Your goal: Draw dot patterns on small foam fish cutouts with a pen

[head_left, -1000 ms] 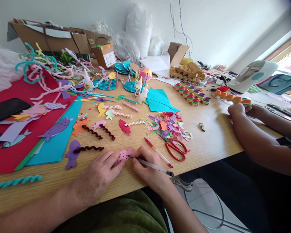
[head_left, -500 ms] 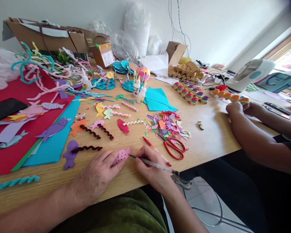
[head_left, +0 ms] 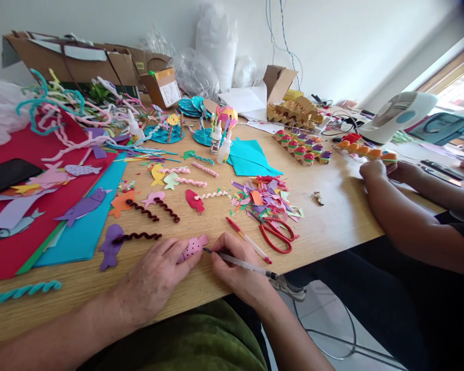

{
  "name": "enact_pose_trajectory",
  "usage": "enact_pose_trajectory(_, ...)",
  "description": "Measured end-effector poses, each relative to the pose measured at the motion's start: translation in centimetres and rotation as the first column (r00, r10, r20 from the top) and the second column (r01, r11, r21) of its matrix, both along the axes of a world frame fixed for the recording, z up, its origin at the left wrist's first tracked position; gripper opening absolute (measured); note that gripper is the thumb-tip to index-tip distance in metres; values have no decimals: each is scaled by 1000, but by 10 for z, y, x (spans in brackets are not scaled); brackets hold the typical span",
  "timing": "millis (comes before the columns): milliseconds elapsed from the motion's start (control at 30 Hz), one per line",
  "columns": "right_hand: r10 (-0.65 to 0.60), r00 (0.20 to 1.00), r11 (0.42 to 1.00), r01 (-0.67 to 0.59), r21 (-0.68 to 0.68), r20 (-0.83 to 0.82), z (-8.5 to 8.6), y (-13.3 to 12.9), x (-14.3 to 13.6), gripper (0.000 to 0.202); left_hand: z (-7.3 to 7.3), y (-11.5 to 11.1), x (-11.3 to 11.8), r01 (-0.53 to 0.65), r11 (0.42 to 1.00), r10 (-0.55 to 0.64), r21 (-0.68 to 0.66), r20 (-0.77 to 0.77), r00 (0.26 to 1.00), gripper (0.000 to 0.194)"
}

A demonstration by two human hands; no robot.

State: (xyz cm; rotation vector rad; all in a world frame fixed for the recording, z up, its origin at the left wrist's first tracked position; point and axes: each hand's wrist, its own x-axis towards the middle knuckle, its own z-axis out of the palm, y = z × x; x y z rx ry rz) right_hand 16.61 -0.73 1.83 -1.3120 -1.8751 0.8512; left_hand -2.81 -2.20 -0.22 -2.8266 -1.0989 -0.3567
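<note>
My left hand (head_left: 160, 275) pinches a small pink paper fish (head_left: 195, 246) flat to the table, thumb on its near side and fingers over its left end. Dark dots cover the fish. In my right hand (head_left: 237, 270) is a black gel pen (head_left: 242, 262), its tip close to the fish's tail end; whether it touches cannot be made out. Beyond the right hand lie a red pen (head_left: 249, 241) and red-handled scissors (head_left: 276, 234). Left of my left hand is a purple paper fish (head_left: 111, 247) with a dark brown twisted pipe cleaner (head_left: 141, 236) on it.
Several paper fish with twisted pipe cleaners, such as a red one (head_left: 194, 201), lie ahead. Paper scraps (head_left: 268, 198), glue bottles (head_left: 224, 148) and turquoise sheets (head_left: 251, 157) are farther back. On the right, another person's hands (head_left: 375, 172) hold an egg-carton strip (head_left: 367, 150).
My right hand and the pen have shifted slightly left, the tip staying close to the pink fish. The left hand keeps its hold. The whole view has moved a little.
</note>
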Motion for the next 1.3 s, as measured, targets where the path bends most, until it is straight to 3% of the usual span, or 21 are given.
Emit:
enact_pose_trajectory(900, 0, 999, 997, -3, 72, 43, -4, 1, 0, 10, -1, -1, -1, 2, 1000, -3, 21, 38, 999, 48)
enact_pose_trajectory(1300, 6, 1000, 999, -7, 45, 18, -2, 1, 0, 10, -1, -1, 0, 2, 1000, -3, 17, 37, 999, 46)
